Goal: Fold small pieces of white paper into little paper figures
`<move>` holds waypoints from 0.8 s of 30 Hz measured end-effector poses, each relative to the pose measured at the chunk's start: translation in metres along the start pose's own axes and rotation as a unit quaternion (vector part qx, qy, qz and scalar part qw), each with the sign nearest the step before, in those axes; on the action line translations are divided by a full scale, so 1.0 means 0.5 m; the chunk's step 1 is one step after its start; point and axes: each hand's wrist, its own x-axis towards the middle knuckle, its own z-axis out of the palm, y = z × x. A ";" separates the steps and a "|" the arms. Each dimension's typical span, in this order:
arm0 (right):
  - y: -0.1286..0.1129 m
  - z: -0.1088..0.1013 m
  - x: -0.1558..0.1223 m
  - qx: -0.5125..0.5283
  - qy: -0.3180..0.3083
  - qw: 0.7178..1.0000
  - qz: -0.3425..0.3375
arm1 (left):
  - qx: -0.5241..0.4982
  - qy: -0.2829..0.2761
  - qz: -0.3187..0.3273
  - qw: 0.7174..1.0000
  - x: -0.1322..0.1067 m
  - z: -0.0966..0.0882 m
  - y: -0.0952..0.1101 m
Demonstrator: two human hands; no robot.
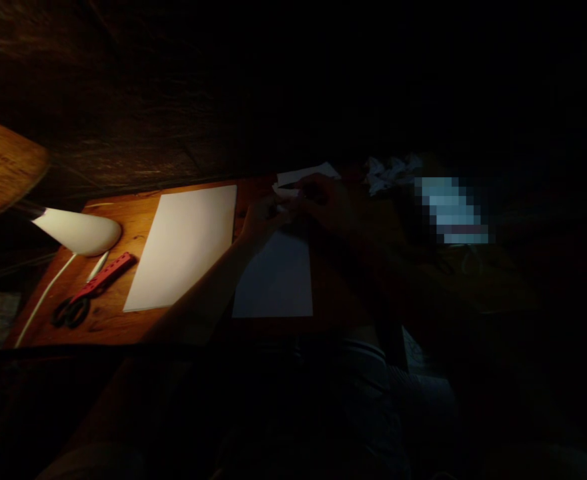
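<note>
My left hand (264, 217) and my right hand (322, 195) are close together over the dim middle of the wooden table. Between their fingers is a small piece of white paper (286, 192), pinched from both sides. Its exact shape is lost in the dark. Below the hands lies a white sheet of paper (273, 283), shaded by my arms. Just behind my right hand, another white paper (311, 173) lies near the table's far edge.
A stack of white paper (186, 247) lies left under a lamp (81, 232) with a white cord. Black-handled scissors with a red cover (101, 277) lie before the lamp. Several crumpled or folded white papers (391, 172) and a blurred bright rectangle (453, 210) are right.
</note>
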 end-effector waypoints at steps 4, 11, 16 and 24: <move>0.005 0.008 -0.005 0.001 -0.022 1.000 0.006 | -0.021 0.006 0.007 1.000 0.001 -0.003 -0.005; 0.027 0.003 -0.001 0.026 -0.038 0.998 0.039 | -0.054 0.023 0.044 0.997 0.008 -0.009 -0.028; 0.027 -0.002 0.005 0.034 -0.065 0.996 0.054 | -0.050 0.021 0.031 0.998 0.012 -0.015 -0.033; 0.019 -0.003 0.003 0.072 -0.062 0.992 0.077 | -0.085 0.053 0.011 0.995 0.020 -0.014 -0.035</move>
